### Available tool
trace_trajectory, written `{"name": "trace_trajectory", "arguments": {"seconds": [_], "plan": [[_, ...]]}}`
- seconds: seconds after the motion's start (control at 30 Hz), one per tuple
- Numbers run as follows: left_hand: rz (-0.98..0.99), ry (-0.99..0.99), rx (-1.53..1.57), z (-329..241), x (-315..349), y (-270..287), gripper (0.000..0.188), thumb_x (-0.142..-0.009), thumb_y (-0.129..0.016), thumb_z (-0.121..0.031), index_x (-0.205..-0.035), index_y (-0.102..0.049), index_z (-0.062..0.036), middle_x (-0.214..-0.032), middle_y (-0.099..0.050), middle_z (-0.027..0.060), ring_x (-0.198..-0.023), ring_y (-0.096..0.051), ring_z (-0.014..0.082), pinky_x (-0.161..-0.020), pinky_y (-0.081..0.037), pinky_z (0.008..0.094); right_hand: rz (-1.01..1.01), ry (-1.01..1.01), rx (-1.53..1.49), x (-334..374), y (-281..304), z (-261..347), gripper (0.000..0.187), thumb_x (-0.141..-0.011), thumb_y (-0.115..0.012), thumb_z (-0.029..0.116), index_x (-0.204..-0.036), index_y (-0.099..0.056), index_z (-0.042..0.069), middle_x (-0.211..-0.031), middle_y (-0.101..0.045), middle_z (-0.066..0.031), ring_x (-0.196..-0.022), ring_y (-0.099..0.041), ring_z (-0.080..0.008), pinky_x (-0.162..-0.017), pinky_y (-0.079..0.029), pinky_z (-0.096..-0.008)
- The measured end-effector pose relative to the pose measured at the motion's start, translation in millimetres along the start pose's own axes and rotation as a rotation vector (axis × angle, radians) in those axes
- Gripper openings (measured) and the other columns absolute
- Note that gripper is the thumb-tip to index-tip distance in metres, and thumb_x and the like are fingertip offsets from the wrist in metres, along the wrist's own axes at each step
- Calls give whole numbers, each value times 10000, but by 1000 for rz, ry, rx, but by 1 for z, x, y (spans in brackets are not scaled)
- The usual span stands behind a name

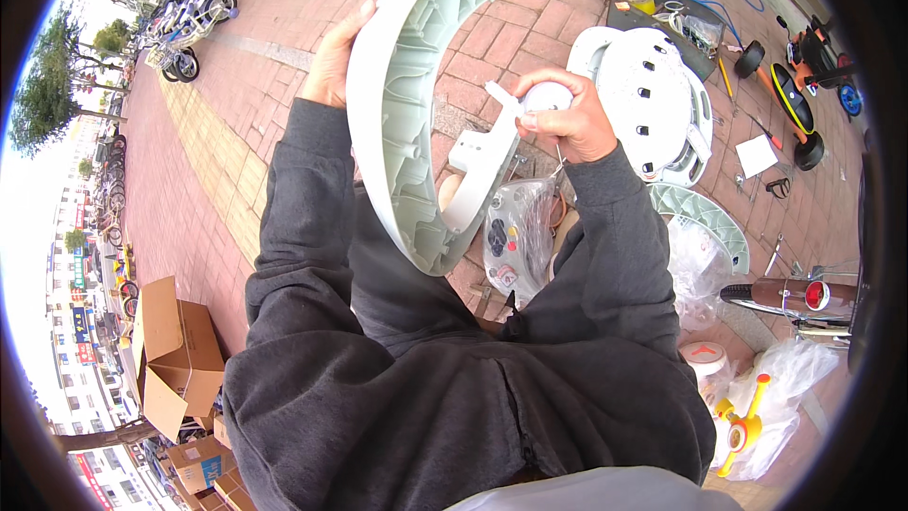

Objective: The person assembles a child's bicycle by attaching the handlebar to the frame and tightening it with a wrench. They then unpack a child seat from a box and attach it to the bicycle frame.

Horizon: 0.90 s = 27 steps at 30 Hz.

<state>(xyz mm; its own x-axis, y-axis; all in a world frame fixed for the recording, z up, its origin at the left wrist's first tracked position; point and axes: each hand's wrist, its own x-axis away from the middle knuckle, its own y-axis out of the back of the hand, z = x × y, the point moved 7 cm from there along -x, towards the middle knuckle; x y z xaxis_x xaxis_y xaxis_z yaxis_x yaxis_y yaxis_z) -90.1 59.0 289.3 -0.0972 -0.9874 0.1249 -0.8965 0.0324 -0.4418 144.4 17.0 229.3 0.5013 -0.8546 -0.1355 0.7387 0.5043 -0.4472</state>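
A large curved plastic frame (378, 123), white outside and pale green with ribs inside, stands tilted up in front of me. My left hand (333, 59) grips its outer edge, with part of the fingers hidden behind it. Inside the curve, my right hand (572, 118) closes thumb and forefinger around a round white plastic piece (549, 95), which looks like a small wheel. Just below it a white plastic arm (484, 156) joins the frame's lower end. A toy panel (511, 237) with coloured buttons, wrapped in clear plastic, lies beneath, between my legs.
A white plastic shell with slots (653, 95) and another ribbed curved part (709, 222) lie to the right. Farther out are a tool tray (667, 14), an orange-black ride-on (794, 99) and a bicycle wheel (752, 293). Cardboard boxes (180, 350) stand left; a yellow toy (744, 429) lies lower right.
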Motion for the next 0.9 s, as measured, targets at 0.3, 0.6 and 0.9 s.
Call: {"name": "trace_trajectory", "arguments": {"seconds": [0.3, 0.6, 0.9], "plan": [[76, -119, -132, 12, 18, 7, 681, -755, -648, -251, -1319, -376, 16, -1257, -477, 160, -1140, -474, 238, -946, -406, 329, -11, -45, 168, 20, -56, -8, 202, -620, -646, 16, -819, -622, -6, -639, -576, -36, -548, -537, -87, -487, -370, -202], [150, -44, 133, 17, 9, 16, 247, -799, -624, -177, -975, -613, -4, -898, -666, 102, -774, -658, 175, -706, -555, 290, -21, -128, 273, 45, -51, -7, 172, -612, -636, 13, -782, -617, -9, -626, -561, -26, -519, -497, -73, -476, -350, -194], [114, -6, 196, 30, 19, -19, 410, -827, -592, -197, -1160, -512, 29, -1048, -619, 120, -930, -606, 264, -830, -500, 400, 86, -23, 606, 50, -58, 14, 215, -577, -676, 95, -756, -615, -8, -731, -589, -42, -703, -548, -128, -661, -440, -263]]}}
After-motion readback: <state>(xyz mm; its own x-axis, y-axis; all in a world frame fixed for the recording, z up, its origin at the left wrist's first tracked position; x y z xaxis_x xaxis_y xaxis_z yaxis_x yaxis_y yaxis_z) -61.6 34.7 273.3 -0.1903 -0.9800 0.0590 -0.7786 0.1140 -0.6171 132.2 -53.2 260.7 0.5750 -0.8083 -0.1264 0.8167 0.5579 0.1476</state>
